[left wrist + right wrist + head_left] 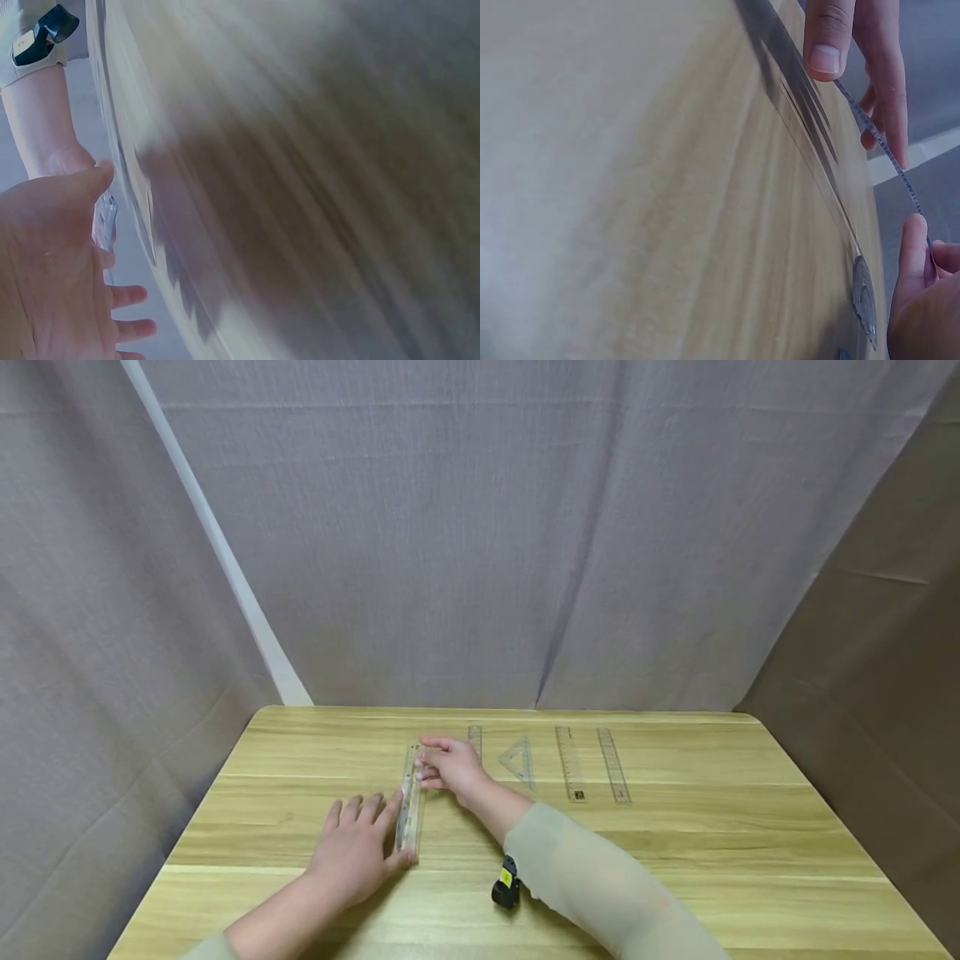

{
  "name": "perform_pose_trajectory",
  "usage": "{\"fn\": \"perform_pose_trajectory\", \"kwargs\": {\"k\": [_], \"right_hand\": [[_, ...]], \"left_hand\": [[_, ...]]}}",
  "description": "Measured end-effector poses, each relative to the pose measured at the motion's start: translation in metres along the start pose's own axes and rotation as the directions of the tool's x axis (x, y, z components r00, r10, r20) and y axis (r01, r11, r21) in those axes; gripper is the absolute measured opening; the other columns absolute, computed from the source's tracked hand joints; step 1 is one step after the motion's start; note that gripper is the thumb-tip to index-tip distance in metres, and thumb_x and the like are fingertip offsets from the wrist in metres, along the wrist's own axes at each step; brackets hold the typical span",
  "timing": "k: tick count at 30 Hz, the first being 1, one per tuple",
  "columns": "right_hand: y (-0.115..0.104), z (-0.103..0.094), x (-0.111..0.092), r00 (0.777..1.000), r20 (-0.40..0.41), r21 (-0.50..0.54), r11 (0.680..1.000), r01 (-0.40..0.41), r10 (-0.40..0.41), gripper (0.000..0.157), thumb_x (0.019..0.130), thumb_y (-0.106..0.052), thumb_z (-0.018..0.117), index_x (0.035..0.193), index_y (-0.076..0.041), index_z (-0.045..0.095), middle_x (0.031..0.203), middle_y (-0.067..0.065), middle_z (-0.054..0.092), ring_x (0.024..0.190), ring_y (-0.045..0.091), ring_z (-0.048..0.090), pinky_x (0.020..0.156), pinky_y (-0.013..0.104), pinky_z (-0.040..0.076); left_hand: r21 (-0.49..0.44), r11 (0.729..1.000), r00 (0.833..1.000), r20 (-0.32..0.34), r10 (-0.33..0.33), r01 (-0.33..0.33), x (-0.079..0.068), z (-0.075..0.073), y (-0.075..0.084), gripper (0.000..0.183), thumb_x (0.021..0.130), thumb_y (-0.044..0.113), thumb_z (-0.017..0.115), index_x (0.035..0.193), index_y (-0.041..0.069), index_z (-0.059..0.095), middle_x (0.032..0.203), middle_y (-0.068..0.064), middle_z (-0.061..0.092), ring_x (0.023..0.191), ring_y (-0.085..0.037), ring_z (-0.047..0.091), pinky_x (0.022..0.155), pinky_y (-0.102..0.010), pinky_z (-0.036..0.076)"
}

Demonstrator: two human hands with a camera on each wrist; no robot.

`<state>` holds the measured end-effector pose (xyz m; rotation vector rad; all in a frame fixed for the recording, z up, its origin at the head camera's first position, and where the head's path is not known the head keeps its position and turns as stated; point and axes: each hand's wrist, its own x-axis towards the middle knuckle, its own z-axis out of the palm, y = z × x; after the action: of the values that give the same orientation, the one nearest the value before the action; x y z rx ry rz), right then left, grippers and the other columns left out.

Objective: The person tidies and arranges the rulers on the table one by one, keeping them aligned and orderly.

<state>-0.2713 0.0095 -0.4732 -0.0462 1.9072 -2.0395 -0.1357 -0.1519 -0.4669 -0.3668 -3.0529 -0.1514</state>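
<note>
In the head view a clear ruler (pixel 410 806) stands lengthwise between my two hands, above the left half of the table. My right hand (pixel 453 768) pinches its far end between thumb and fingers. Along its left side lies my left hand (pixel 352 852), fingers straight and spread, thumb tip at the near end and forefinger tip at the edge. Seen edge-on in the right wrist view, the ruler (pixel 881 142) is a thin curved strip with tick marks. The right hand (pixel 926 300) grips its lower end there, and the left thumb and fingers touch it higher up.
Right of my hands lie a short clear ruler (pixel 476 737), a set square (pixel 531 764) and two more clear rulers (pixel 568 764) (pixel 615 766). A black camera (pixel 506 883) with a yellow label hangs at my right cuff. Grey curtains (pixel 420 568) surround the wooden table (pixel 705 835).
</note>
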Motion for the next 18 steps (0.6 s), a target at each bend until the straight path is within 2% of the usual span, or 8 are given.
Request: {"fn": "perform_pose_trajectory", "kwargs": {"k": [18], "right_hand": [[0.010,0.001,-0.025,0.999,0.020,-0.012,0.999,-0.039,0.039,0.035,0.097,-0.005,0.061,0.132,-0.002,0.060,0.094,0.015,0.071,0.066,0.015,0.068,0.067,0.033,0.061]], "left_hand": [[-0.015,0.999,0.999,0.017,0.041,-0.041,-0.024,-0.007,0.008,0.091,0.083,0.071,0.059,0.152,0.016,0.040,0.144,-0.016,0.050,0.133,-0.045,0.042,0.113,-0.064,0.023]]}}
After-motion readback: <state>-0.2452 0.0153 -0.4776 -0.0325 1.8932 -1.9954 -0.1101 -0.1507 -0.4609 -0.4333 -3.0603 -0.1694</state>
